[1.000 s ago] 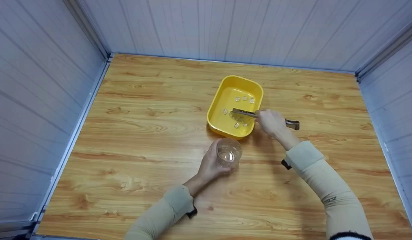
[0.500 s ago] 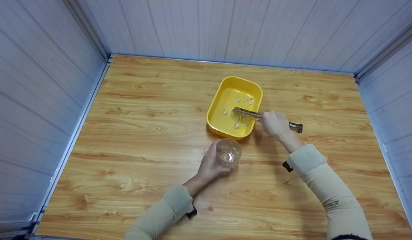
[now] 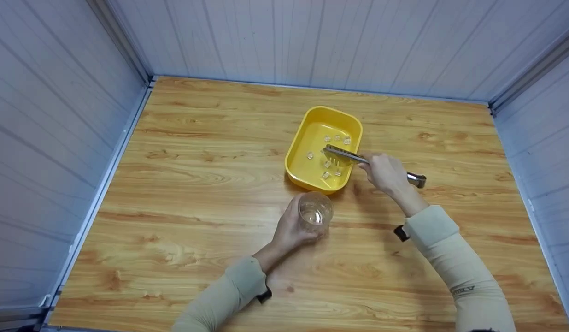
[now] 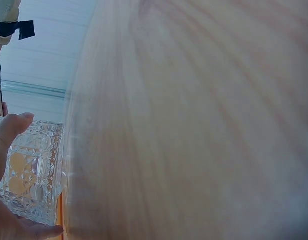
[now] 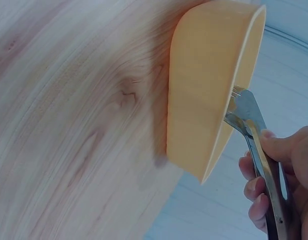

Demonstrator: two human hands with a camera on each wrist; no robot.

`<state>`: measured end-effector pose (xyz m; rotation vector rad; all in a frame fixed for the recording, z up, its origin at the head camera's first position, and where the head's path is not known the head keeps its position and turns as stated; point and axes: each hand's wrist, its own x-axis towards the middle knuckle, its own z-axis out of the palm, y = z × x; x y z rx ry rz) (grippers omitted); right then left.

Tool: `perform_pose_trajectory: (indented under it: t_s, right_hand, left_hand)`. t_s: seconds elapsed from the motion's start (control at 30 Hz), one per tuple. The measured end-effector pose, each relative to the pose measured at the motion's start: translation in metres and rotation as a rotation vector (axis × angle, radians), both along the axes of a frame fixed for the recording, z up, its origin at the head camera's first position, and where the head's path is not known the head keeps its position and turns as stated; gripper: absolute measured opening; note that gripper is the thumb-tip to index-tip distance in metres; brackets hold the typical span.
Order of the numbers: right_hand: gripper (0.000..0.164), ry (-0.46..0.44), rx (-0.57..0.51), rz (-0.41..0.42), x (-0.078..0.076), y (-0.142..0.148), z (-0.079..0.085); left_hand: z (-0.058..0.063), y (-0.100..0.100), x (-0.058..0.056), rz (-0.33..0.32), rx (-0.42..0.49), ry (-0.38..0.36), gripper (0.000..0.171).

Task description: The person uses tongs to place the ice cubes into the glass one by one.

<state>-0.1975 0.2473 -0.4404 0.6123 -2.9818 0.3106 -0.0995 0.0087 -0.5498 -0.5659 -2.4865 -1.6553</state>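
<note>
My left hand [image 3: 291, 226] holds a clear drinking glass [image 3: 315, 213] just in front of the yellow basin [image 3: 294, 171]. The left wrist view shows the cut pattern on the glass [image 4: 36, 167], with thumb and fingers around its side. At the basin's right side, my right hand [image 3: 386, 173] grips metal tongs [image 3: 349, 154]. Their toothed ends reach over the rim into the basin, above its floor. Several small clear cubes [image 3: 310, 156] lie scattered in the basin. In the right wrist view the basin wall [image 5: 206, 90] partly hides the tong ends; I cannot tell if a cube is between them.
The basin and glass stand on a wood-grain table [image 3: 196, 184]. Pale panel walls [image 3: 247, 41] enclose its back and both sides. Each sleeve cuff has a black strap piece [image 3: 401, 233] below it.
My right hand and the tongs have shifted slightly right and toward me, with the tong ends moving away from the cubes on the basin floor. The left hand and glass stay in place.
</note>
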Motion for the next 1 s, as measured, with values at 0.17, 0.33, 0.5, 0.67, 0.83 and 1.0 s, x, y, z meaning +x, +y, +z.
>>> perform_pose_trajectory:
  t_s: [0.17,0.33,0.5,0.67,0.83,1.0]
  right_hand:
    - [0.018,0.045,-0.034,0.019,0.006,0.003,0.004]
    - [0.02,0.071,-0.059,0.029,0.014,0.005,0.008]
    - [0.02,0.103,-0.066,0.042,0.023,0.006,0.013]
    - [0.017,0.112,-0.067,0.055,0.033,0.008,0.017]
    - [0.016,0.151,-0.08,0.087,0.045,0.008,0.02]
    - [0.019,0.178,-0.084,0.105,0.057,0.008,0.024]
  left_hand:
    - [0.0,0.0,-0.001,0.001,-0.007,-0.001,0.098]
    - [-0.001,0.0,-0.001,-0.001,-0.01,0.009,0.099]
    - [0.0,0.0,-0.001,0.004,-0.012,0.02,0.098]
    - [0.0,0.0,-0.001,0.01,-0.015,0.026,0.098]
    - [-0.001,0.001,-0.001,0.01,-0.009,0.02,0.097]
    - [-0.001,0.0,0.0,0.017,-0.017,0.023,0.097]
